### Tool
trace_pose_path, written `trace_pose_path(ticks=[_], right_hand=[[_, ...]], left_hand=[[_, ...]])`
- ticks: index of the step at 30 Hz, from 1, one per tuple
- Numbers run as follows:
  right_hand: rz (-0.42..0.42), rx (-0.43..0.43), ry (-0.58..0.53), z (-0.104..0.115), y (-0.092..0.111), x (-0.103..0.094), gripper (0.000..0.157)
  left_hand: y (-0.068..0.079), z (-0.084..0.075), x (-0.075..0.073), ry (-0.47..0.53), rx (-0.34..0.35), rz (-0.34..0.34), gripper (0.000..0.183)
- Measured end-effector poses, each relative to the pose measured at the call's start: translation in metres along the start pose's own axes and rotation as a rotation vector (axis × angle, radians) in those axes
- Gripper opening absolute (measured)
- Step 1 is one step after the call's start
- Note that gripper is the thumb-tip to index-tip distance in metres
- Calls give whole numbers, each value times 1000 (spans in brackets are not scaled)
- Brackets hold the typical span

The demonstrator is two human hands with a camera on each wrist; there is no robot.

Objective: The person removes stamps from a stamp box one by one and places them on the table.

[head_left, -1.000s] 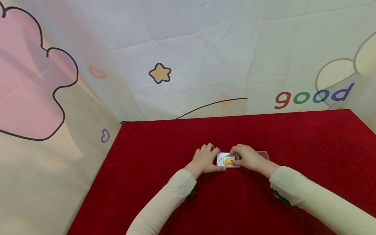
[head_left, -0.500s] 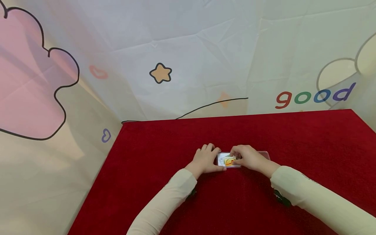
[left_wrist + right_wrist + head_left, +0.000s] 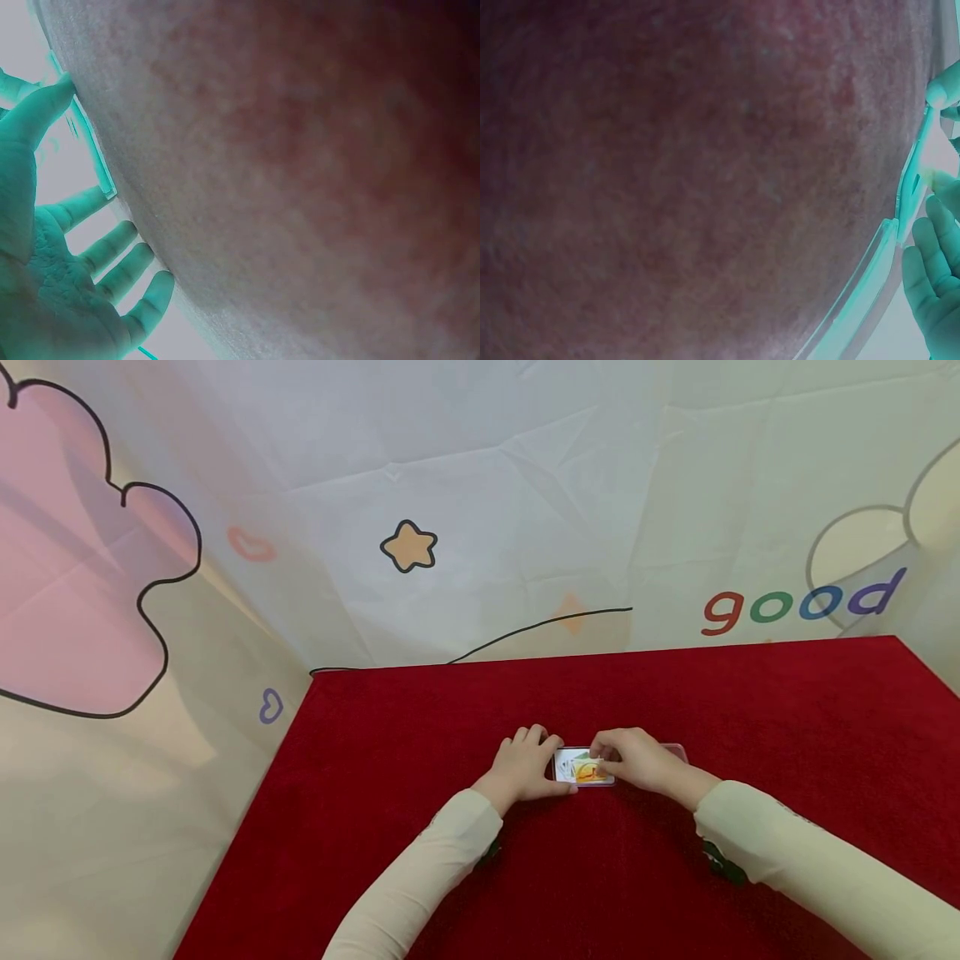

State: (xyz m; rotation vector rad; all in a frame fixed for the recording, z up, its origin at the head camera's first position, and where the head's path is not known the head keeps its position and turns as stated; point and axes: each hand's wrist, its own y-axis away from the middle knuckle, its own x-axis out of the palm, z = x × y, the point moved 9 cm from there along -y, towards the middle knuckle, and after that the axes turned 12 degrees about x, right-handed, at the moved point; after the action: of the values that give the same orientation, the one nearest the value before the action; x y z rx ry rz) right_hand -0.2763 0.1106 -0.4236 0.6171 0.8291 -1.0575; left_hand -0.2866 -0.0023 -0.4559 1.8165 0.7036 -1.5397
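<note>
Left hand (image 3: 523, 767) on case (image 3: 562, 757), right hand (image 3: 636, 762) at card (image 3: 589, 772), backdrop (image 3: 487, 543) reading "good"

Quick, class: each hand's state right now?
Left hand: holding the case by its edges.
Right hand: at the yellow card; grip cannot be told.

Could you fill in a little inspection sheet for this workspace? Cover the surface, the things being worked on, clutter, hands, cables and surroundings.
Surface: red-covered table.
Job's things: shallow case holding a yellow-orange printed piece; a pinkish piece beyond, partly hidden by a hand.
Clutter: nothing seen.
Left hand: thumb and forefinger hold opposite edges of the case.
Right hand: fingertips at the printed piece; whether they pinch it is unclear.
Cables: nothing seen.
Surroundings: pale backdrop printed with an orange star, a pink shape and the word "good".
</note>
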Motion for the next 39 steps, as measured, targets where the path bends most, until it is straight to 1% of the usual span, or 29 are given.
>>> trace_pose_path(ticks=[6,12,18,23,31,39], right_hand=[[-5,-4,-19,0,1,-3,6],[7,-1,-46,0,1,-5,8],[15,22,-79,-1,2,-6,8],[20,25,-100,0,3,-6,9],[12,22,-124,2,5,-8,9],[23,72,-162,-5,5,-6,8]], left_hand=[[-1,-1,-2,-3,3,-1,68],[-1,-1,-2,-6,8,-3,68],[-2,-1,-3,-1,8,-6,68],[-2,0,-3,0,5,-6,67],[0,-1,-2,2,-2,0,67],[0,0,0,13,-5,6,68]])
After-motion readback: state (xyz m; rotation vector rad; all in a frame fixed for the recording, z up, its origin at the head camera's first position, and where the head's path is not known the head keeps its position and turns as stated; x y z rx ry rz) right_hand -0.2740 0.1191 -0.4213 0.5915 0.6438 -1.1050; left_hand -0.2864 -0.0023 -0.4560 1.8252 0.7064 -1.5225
